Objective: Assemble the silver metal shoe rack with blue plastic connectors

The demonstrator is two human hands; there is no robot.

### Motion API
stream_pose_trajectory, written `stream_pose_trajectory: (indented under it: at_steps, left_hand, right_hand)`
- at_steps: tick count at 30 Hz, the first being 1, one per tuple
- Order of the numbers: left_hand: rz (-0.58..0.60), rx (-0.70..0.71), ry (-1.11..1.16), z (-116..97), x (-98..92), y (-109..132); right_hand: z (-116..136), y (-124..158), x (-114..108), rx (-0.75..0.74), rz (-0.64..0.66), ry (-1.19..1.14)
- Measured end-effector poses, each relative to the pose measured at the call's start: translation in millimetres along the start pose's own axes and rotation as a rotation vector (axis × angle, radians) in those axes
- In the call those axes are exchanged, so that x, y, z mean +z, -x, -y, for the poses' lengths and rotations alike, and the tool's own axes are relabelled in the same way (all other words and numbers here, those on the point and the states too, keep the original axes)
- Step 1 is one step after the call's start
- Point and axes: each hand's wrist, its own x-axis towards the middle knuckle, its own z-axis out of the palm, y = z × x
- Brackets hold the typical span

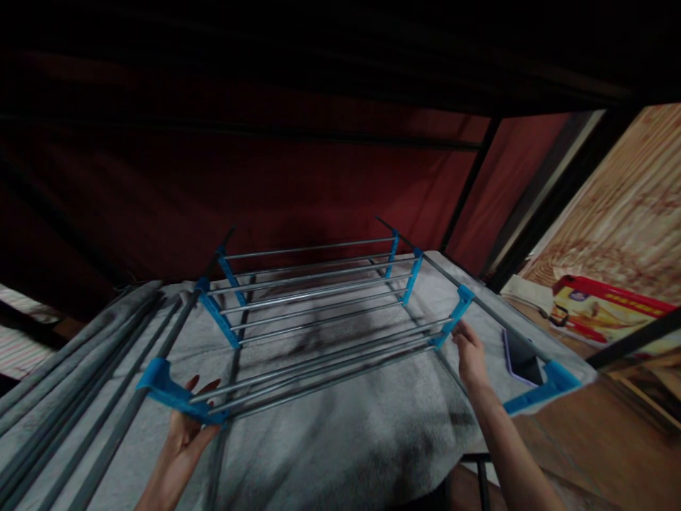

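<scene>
A folding drying rack (319, 298) of grey metal rods and blue plastic brackets lies on a grey-white blanket (362, 433). My left hand (184, 426) reaches up under the near-left blue bracket (164, 390), fingers spread and touching it. My right hand (468, 351) rests against the right blue bracket (452, 319), fingers curled at the rod ends there. A nearer rack section with several rods spans between the two hands.
Long grey poles (79, 376) lie along the left side. A dark phone or tablet (521, 358) lies on the blanket at right. Red fabric (319, 184) hangs behind under a dark frame. A red and yellow bag (606, 312) sits on the floor at right.
</scene>
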Motion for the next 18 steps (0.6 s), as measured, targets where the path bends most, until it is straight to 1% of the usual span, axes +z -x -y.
stream_pose_trajectory:
  at_steps: [2, 5, 7, 9, 11, 13, 18]
  left_hand:
    - [-0.043, -0.009, 0.028, 3.3, -0.7, -1.5]
    - [-0.088, -0.028, 0.055, 17.8, -6.5, -2.8]
    - [-0.048, -0.065, 0.071, 31.7, -13.0, -1.9]
    - [0.025, -0.132, 0.083, 44.5, -18.8, 0.7]
    - [0.066, -0.191, 0.056, 52.7, -21.1, 4.2]
    - [0.08, -0.191, 0.014, 55.0, -19.5, 7.2]
    - [0.114, -0.079, -0.008, 46.4, -8.7, 12.9]
  right_hand:
    - [-3.9, -0.2, -3.5, 0.012, 0.008, -0.001]
    - [-14.5, 2.0, -8.9, 0.037, 0.016, 0.032]
    - [-23.5, 5.3, -11.7, 0.055, 0.036, 0.069]
    - [-32.5, 9.3, -13.8, 0.062, 0.078, 0.101]
    - [-40.4, 12.6, -15.4, 0.058, 0.113, 0.128]
    - [-46.6, 14.7, -16.7, 0.049, 0.116, 0.159]
    - [-54.8, 19.2, -20.3, 0.041, 0.113, 0.199]
